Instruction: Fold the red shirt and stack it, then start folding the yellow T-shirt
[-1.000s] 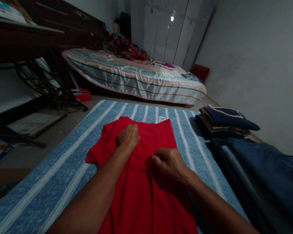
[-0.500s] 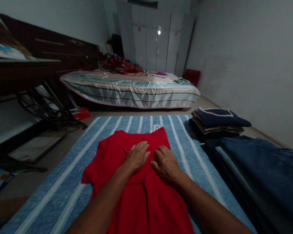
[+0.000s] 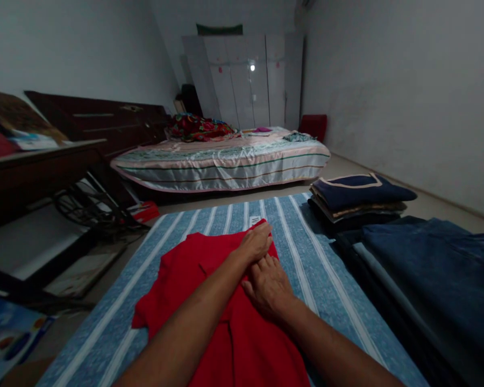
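Observation:
A red garment (image 3: pixel 193 279) lies spread on a blue mat with white stripes (image 3: pixel 331 279). My left hand (image 3: pixel 256 243) reaches across to the garment's far right corner, fingers stretched flat on the cloth. Just behind it my right hand (image 3: pixel 268 285) rests palm down on the red fabric, fingers extended and touching the left hand. Neither hand grips anything.
A stack of folded dark clothes (image 3: pixel 357 198) sits at the mat's far right, with dark blue jeans (image 3: pixel 435 269) spread nearer. A striped mattress (image 3: pixel 221 161) lies beyond. A dark table with a sewing-machine frame (image 3: pixel 84 209) stands at left. White wardrobes (image 3: pixel 242 80) line the back wall.
Both hands went from closed on the red cloth to flat, then slid forward and right; the left hand now reaches the far corner. The camera view tilted up.

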Available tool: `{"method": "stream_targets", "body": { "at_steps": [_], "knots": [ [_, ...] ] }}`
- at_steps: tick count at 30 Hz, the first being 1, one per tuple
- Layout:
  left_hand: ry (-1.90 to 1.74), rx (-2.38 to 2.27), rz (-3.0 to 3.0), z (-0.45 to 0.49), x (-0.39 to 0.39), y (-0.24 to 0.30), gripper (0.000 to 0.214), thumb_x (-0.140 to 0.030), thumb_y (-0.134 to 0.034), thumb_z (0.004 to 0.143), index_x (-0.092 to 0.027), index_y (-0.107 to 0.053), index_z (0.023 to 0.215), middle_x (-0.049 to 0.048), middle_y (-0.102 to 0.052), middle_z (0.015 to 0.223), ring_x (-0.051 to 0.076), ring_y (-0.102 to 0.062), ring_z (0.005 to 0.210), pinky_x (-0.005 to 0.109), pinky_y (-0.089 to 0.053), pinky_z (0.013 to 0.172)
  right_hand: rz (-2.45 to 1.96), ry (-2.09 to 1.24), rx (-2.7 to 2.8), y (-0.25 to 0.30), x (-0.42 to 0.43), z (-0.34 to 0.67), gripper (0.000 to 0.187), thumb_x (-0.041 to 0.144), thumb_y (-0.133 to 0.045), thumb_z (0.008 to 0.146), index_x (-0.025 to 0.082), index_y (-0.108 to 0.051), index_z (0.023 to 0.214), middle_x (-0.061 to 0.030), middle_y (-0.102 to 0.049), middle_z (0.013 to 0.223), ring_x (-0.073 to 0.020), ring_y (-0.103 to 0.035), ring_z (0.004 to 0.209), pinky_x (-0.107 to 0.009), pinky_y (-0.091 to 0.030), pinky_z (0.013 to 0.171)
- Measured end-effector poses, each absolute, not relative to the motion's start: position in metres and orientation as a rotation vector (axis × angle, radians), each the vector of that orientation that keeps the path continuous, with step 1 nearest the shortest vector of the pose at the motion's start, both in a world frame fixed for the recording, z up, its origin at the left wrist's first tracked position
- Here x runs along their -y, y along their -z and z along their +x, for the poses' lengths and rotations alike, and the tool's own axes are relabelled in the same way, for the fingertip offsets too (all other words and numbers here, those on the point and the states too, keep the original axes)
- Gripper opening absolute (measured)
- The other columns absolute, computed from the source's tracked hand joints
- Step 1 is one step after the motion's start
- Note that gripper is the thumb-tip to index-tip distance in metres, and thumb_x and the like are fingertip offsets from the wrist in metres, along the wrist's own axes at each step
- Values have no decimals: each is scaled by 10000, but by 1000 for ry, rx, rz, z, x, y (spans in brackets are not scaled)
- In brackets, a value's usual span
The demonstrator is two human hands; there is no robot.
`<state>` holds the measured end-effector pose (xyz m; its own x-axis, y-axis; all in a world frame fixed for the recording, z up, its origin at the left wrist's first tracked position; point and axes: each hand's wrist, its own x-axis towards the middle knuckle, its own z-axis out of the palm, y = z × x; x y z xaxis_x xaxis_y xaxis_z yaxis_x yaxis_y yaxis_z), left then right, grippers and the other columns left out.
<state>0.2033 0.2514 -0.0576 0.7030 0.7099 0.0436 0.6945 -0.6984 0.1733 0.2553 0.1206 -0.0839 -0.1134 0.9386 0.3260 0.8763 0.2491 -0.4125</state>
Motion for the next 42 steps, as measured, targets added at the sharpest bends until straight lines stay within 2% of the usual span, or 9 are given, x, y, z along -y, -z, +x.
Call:
{"method": "stream_targets", "body": {
  "at_steps": [5,8,17,24,27,32,35,38,42],
  "knots": [
    [-155,-1062,2749,202,-267,83,427,-261,-422,908,-121,-490,1306,141,-437,1439,226,-385,1340,382,-302,1116,-1670,-166,2025,77,-118,254,370,345,-516,879,124,-584,1168,-165,-537,1281,-317,-433,1188,-472,-332,1008],
    [-198,-1023,2768,197,-271,88,437,-275,-418,914,-121,-486,1318,141,-418,1453,217,-367,1351,377,-286,1123,-1688,-154,2047,75,-118,254,354,354,-504,884,116,-607,1125,-172,-557,1250,-330,-435,1184,-481,-332,1000],
    [-288,-979,2776,195,-277,97,410,-321,-448,907,-199,-518,1291,108,-454,1434,243,-404,1325,471,-287,1109,-1710,-125,2047,81,-120,253,397,366,-494,883,114,-584,1175,-171,-542,1275,-329,-432,1195,-476,-313,1018],
    [-559,-1016,2758,192,-274,99,494,-222,-501,836,-104,-479,1314,156,-428,1442,237,-396,1329,396,-319,1114,-1702,-131,2050,80,-119,253,459,376,-485,893,102,-529,1259,-175,-493,1346,-336,-388,1249,-475,-290,1034],
    [-476,-1041,2773,195,-274,98,463,-231,-489,845,-110,-499,1292,149,-436,1438,241,-395,1331,403,-306,1122,-1718,-133,2068,77,-118,255,424,376,-473,899,101,-559,1211,-177,-510,1320,-331,-406,1222,-469,-305,1015],
    [-189,-1098,2755,203,-274,91,457,-251,-442,884,-111,-473,1317,146,-343,1497,259,-326,1372,442,-263,1132,-1733,-113,2099,75,-117,259,373,389,-467,904,116,-595,1123,-169,-555,1232,-315,-435,1160,-451,-325,982],
    [-234,-1116,2724,205,-269,83,410,-242,-447,880,-128,-510,1269,122,-423,1449,229,-374,1343,385,-291,1123,-1726,-126,2107,75,-116,261,370,395,-471,904,120,-595,1118,-170,-546,1234,-304,-418,1170,-441,-316,982],
    [-306,-1165,2701,199,-252,69,298,-225,-441,873,-143,-589,1118,95,-593,1247,201,-526,1190,328,-385,1056,-1710,-158,2103,75,-116,263,406,386,-469,906,124,-560,1202,-166,-525,1271,-295,-394,1194,-435,-298,987],
    [-330,-1108,2743,176,-204,49,257,-197,-428,860,-145,-599,1045,87,-617,1147,203,-547,1123,334,-398,1040,-1719,-176,2153,77,-117,266,452,347,-424,914,107,-513,1287,-173,-518,1290,-302,-392,1196,-431,-280,987]
  ]
}}
